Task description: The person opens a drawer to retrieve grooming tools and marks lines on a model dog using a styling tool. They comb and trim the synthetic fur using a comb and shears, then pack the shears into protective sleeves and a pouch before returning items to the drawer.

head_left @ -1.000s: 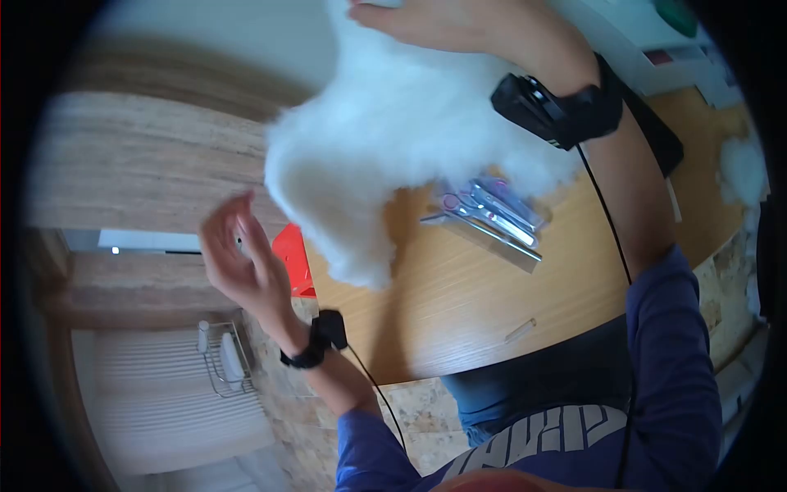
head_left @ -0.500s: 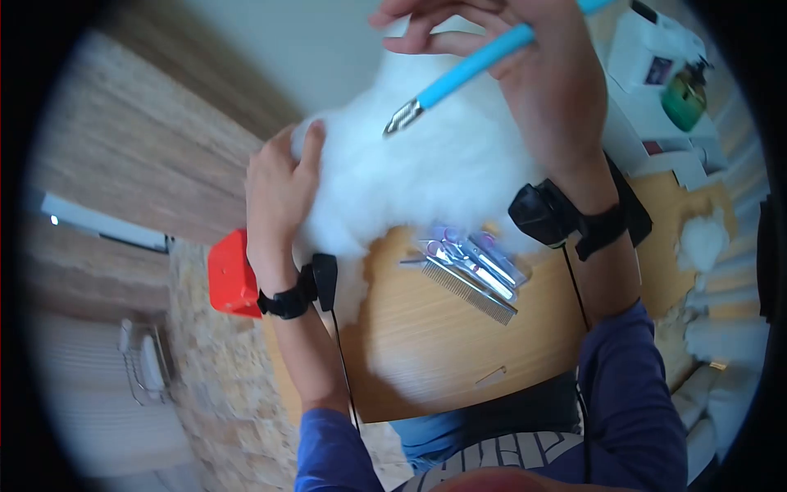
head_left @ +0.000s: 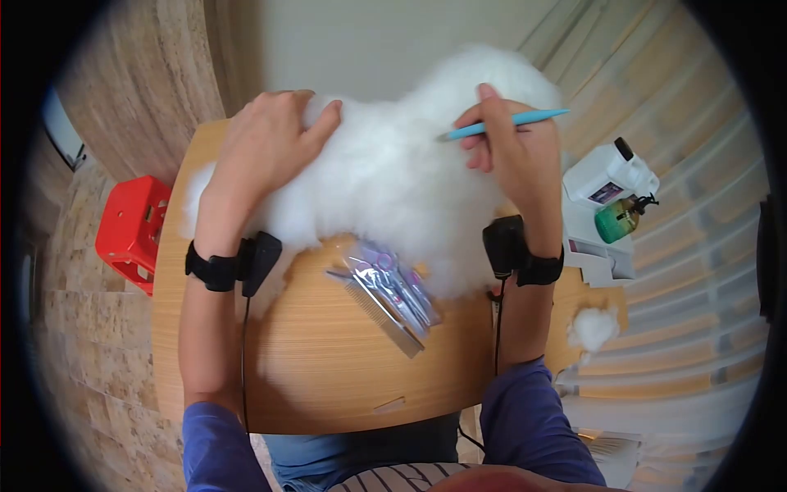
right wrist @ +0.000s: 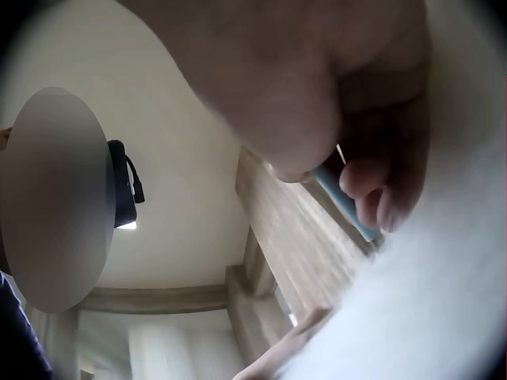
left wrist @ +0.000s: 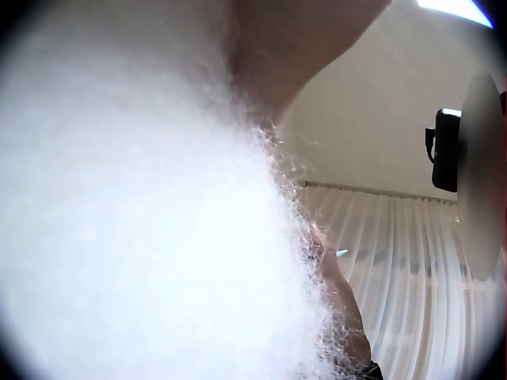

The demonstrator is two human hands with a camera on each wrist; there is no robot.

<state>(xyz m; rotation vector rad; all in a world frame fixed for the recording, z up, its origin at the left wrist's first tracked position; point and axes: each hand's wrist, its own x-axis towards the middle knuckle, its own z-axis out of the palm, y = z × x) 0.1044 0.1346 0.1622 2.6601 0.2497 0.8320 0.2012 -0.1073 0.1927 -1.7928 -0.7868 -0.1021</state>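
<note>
A white fluffy animal (head_left: pixel 369 180) stretches across the far part of the wooden table, its thick fur also filling much of the left wrist view. My left hand (head_left: pixel 266 143) rests on the fur at the left, thumb spread and fingertips hidden over the far side. At the right, my right hand (head_left: pixel 525 156) pinches a light blue pen-shaped tool (head_left: pixel 537 117), whose metal tip points left, right at the fur. In the right wrist view, curled fingers (right wrist: pixel 368 178) surround part of the tool.
On the table (head_left: pixel 328 369), a metal comb (head_left: pixel 381 316) lies beside scissors and other tools in a clear plastic bag (head_left: pixel 402 287). A red stool (head_left: pixel 131 225) stands left. At right are a white jug (head_left: pixel 607 172), a green pump bottle (head_left: pixel 616 221) and a fur tuft (head_left: pixel 594 328).
My left hand has come from the air onto the animal. The blue tool, raised above the fur half a second ago, is now lowered to it. The head view has shifted.
</note>
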